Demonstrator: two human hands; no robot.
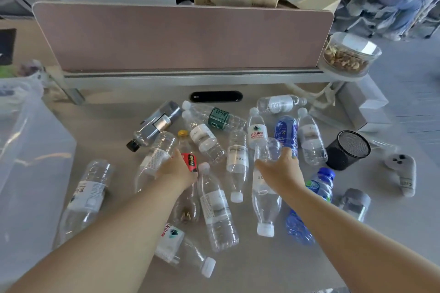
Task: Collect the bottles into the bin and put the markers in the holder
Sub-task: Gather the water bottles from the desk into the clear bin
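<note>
1. The left hand sits at centre frame with its fingers wrapped over a clear labelled bottle. The fingertips are hidden behind the bottle, so the grasp reads as closed on it, though how firmly I cannot tell.
2. That bottle's long axis runs from lower left to upper right, its base toward the top of the frame. The hand crosses it near mid-body.
3. The right hand, right of centre, has its fingers curled round the base end of a tall clear bottle. This bottle lies almost vertically in the frame, its white cap pointing toward the bottom edge.
4. Just beside the left hand lies a red-labelled bottle with a yellow cap. A blue bottle lies just beyond the right hand.
5. More bottles lie scattered flat across the desk, several touching or overlapping.
6. The clear plastic bin fills the left edge of the frame. It lies to the left of both hands, and the left hand is the nearer. The coming move looks like a leftward carry, and the right hand must cross more of the clutter.
7. The black mesh holder stands upright at right, near the right hand. No markers are visible.
</note>
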